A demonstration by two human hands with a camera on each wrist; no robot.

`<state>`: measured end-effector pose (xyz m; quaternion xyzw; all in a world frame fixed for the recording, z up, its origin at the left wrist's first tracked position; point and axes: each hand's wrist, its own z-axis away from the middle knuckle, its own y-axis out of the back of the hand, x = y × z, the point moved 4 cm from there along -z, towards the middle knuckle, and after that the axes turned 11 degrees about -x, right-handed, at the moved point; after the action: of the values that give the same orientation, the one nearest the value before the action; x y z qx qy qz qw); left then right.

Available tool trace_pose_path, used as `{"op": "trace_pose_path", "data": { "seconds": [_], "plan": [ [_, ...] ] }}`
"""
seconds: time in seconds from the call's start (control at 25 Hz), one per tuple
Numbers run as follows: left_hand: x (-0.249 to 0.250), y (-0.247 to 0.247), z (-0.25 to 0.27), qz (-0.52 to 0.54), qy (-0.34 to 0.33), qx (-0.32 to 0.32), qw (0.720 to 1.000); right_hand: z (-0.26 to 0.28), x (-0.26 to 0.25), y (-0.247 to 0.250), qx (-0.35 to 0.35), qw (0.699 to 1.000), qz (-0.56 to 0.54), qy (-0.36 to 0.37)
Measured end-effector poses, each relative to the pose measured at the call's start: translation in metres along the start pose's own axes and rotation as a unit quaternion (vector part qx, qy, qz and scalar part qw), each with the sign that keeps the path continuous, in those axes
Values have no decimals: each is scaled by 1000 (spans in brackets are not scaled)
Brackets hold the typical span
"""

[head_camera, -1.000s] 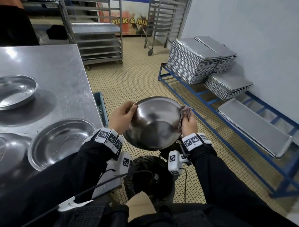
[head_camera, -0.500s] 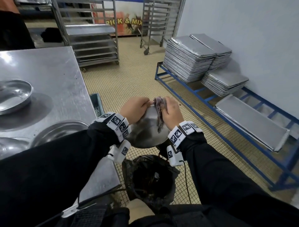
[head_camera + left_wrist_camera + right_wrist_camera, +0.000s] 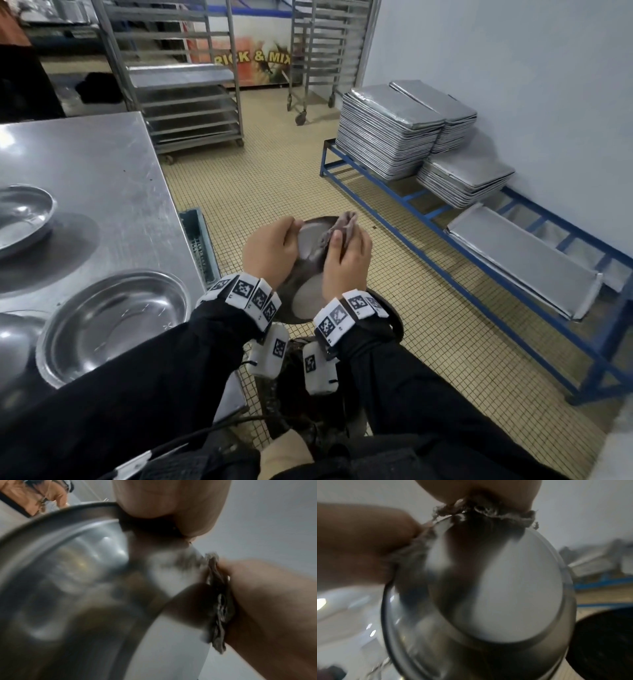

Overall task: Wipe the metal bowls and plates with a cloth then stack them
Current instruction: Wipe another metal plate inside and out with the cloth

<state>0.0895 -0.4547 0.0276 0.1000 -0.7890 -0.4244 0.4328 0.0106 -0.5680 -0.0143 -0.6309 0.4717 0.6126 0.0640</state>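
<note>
A metal bowl [image 3: 308, 294] is held in the air above a black bin, tilted so its outside faces me. My left hand [image 3: 272, 246] grips its left rim, fingers curled over the edge. My right hand [image 3: 347, 257] holds a crumpled grey cloth [image 3: 344, 222] pressed over the bowl's far rim. In the left wrist view, the bowl [image 3: 68, 588] is blurred and the cloth [image 3: 219, 601] lies bunched under the right hand [image 3: 274, 615]. In the right wrist view, the cloth [image 3: 488, 511] wraps the top edge of the bowl [image 3: 505, 588], with the left hand [image 3: 359, 540] beside it.
A steel table [image 3: 102, 192] on my left carries a shallow metal bowl [image 3: 113, 322], another [image 3: 24, 216] further back and a third [image 3: 10, 342] at the left edge. A black bin [image 3: 308, 394] stands below my hands. Stacked baking trays [image 3: 394, 130] sit on a blue rack at right.
The bowl has been turned from inside-up to outside-up. My right hand slid the cloth from the right rim round to the far rim, and both hands came close together.
</note>
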Motion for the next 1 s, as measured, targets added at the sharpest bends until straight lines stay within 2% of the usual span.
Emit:
{"op": "trace_pose_path", "data": {
  "seconds": [0.12, 0.16, 0.2, 0.24, 0.32, 0.4, 0.44, 0.52, 0.6, 0.76, 0.8, 0.84, 0.92, 1.0],
  "plan": [
    [-10, 3, 0, 45, 40, 2, 998, -14, 27, 19, -6, 981, -76, -176],
    [-14, 4, 0, 57, 44, 3, 997, -10, 35, 22, -15, 975, -68, -212],
    [-17, 4, 1, 69, 43, 5, 997, -3, 37, 25, -13, 975, -60, -215],
    [-19, 4, 1, 79, 41, 7, 996, 4, 35, 26, 1, 982, -62, -178],
    [-19, 2, 2, 92, 40, 8, 995, 18, 13, 25, 19, 997, -64, -39],
    [-14, 0, 3, 86, 36, 8, 996, 23, -6, 13, -4, 997, 9, 72],
    [-9, 0, 3, 77, 29, 9, 997, 22, -10, 7, -11, 994, 55, 92],
    [-1, -1, 3, 55, 16, 9, 998, 13, -12, 3, -7, 993, 87, 77],
    [2, -1, 1, 47, 18, 6, 999, 5, -9, 5, 2, 997, 64, 45],
    [-10, -4, 2, 31, 47, -13, 998, -6, 30, 15, -28, 990, -14, -136],
    [-15, -5, 3, 29, 59, -18, 998, -4, 37, 19, -31, 990, -9, -137],
    [-18, -5, 3, 34, 69, -20, 997, -1, 39, 23, -27, 993, 4, -111],
    [-22, -6, 4, 46, 82, -22, 995, 11, 28, 24, -15, 1000, 15, -10],
    [-18, -8, 3, 53, 79, -26, 995, 21, 7, 13, -43, 994, 40, 92]
  ]
}}
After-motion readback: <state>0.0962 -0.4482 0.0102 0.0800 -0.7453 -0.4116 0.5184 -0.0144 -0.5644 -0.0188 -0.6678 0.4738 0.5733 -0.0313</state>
